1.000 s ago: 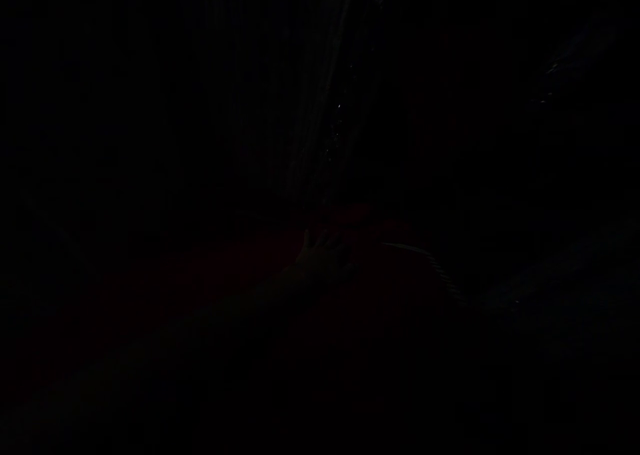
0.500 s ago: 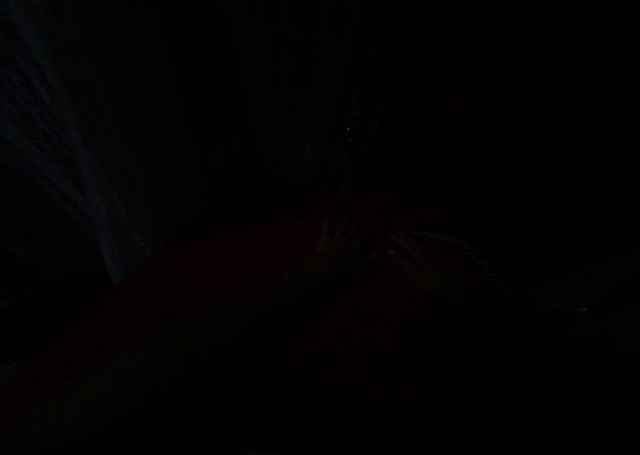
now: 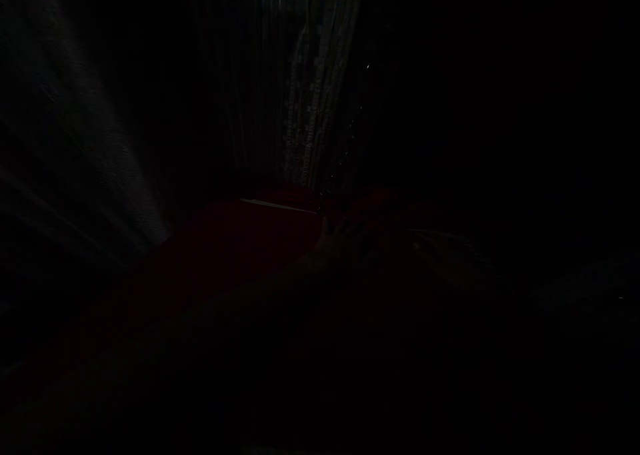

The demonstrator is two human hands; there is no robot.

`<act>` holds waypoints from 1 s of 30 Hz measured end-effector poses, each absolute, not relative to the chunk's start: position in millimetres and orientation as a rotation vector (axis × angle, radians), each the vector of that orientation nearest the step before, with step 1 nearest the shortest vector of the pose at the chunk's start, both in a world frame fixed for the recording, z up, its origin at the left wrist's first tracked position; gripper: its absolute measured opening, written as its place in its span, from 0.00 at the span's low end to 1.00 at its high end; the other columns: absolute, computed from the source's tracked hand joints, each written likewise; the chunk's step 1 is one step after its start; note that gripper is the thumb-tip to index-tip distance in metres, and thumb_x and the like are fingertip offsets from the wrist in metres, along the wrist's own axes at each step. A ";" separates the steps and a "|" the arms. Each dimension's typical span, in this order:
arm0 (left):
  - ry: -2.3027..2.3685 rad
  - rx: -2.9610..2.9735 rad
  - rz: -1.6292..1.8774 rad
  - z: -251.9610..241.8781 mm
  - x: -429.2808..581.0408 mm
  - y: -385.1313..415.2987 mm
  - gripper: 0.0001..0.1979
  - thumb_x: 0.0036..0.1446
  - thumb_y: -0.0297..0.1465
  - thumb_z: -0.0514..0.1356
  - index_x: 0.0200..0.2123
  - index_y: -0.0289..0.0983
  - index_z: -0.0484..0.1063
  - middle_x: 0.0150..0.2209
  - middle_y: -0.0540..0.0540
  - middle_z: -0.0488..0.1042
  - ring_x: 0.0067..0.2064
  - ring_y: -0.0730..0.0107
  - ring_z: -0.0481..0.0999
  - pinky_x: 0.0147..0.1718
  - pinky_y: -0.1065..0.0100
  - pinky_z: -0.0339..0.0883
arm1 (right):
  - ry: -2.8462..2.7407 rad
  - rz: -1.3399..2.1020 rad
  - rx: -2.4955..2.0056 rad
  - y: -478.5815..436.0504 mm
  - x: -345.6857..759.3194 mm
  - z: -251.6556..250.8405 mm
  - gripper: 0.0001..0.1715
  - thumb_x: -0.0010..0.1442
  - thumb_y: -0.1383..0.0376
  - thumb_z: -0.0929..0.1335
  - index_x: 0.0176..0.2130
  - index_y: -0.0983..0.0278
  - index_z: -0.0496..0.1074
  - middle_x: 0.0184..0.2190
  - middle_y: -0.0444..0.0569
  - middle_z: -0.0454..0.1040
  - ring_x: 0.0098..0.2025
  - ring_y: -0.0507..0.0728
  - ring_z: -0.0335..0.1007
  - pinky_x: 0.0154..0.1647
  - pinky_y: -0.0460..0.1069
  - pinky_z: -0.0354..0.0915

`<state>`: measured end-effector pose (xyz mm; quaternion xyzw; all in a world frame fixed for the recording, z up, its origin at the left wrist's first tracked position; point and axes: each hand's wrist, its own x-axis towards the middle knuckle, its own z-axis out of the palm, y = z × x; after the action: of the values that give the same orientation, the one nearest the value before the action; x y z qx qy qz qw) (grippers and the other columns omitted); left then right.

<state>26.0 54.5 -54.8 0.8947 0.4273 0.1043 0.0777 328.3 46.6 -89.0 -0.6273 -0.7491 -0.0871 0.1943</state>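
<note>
The scene is very dark. My left hand (image 3: 345, 242) lies on a red cloth surface (image 3: 210, 248) near the middle, with its fingers spread and nothing visible in it. To its right, my right hand (image 3: 447, 262) is a faint shape low over the same red surface. Its fingers seem stretched out, though the dark hides most of them, and I see nothing held. Just beyond my left hand, a thin pale strip (image 3: 277, 205) runs across the red cloth. A pale, ribbed edge (image 3: 445, 234) shows close beside my right hand.
Behind the red surface hangs a patterned curtain (image 3: 305, 102). Another pale hanging cloth (image 3: 115, 155) stands on the left. Small glints of light (image 3: 353, 128) dot the dark beside the curtain. The right side is too dark to make out.
My right hand has shifted right, away from my left hand, which stays in nearly the same place. The pale strip and the curtain's pattern now show more clearly.
</note>
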 end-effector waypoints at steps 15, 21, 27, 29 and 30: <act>1.288 2.659 0.281 -53.0 26.8 53.8 0.36 0.76 0.55 0.46 0.77 0.44 0.61 0.81 0.39 0.53 0.82 0.38 0.48 0.75 0.23 0.35 | -2.018 -0.203 -1.823 44.4 332.9 -91.0 0.44 0.69 0.43 0.57 0.64 0.68 0.78 0.65 0.57 0.74 0.69 0.70 0.70 0.77 0.67 0.61; 1.272 2.674 0.284 -54.4 26.1 55.0 0.36 0.76 0.55 0.46 0.77 0.43 0.61 0.81 0.38 0.53 0.81 0.36 0.48 0.75 0.22 0.35 | -1.983 -0.247 -1.796 47.1 340.6 -97.8 0.41 0.69 0.43 0.58 0.62 0.66 0.78 0.64 0.57 0.75 0.68 0.71 0.71 0.75 0.69 0.62; 1.275 2.660 0.271 -52.6 25.7 55.3 0.36 0.77 0.54 0.47 0.78 0.42 0.61 0.81 0.37 0.52 0.82 0.36 0.47 0.75 0.23 0.34 | -2.054 -0.214 -1.826 49.1 339.8 -93.9 0.41 0.70 0.44 0.58 0.64 0.66 0.77 0.64 0.57 0.75 0.68 0.71 0.71 0.76 0.68 0.62; 1.282 2.661 0.281 -52.9 25.9 55.7 0.36 0.77 0.55 0.47 0.78 0.43 0.60 0.81 0.38 0.52 0.82 0.36 0.47 0.75 0.23 0.34 | -2.042 -0.214 -1.820 48.7 339.2 -92.4 0.40 0.70 0.45 0.59 0.64 0.66 0.77 0.64 0.58 0.75 0.68 0.70 0.71 0.76 0.67 0.62; 1.285 2.663 0.282 -53.1 26.1 55.8 0.36 0.77 0.54 0.47 0.78 0.43 0.60 0.81 0.38 0.52 0.82 0.36 0.47 0.75 0.23 0.34 | -2.033 -0.203 -1.821 48.4 339.2 -92.0 0.40 0.70 0.45 0.59 0.64 0.66 0.77 0.64 0.58 0.75 0.68 0.70 0.71 0.76 0.67 0.62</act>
<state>26.1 55.8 -53.1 0.8933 0.4309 0.0945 0.0858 339.2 48.4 -92.0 -0.6519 -0.7276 -0.0725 0.2009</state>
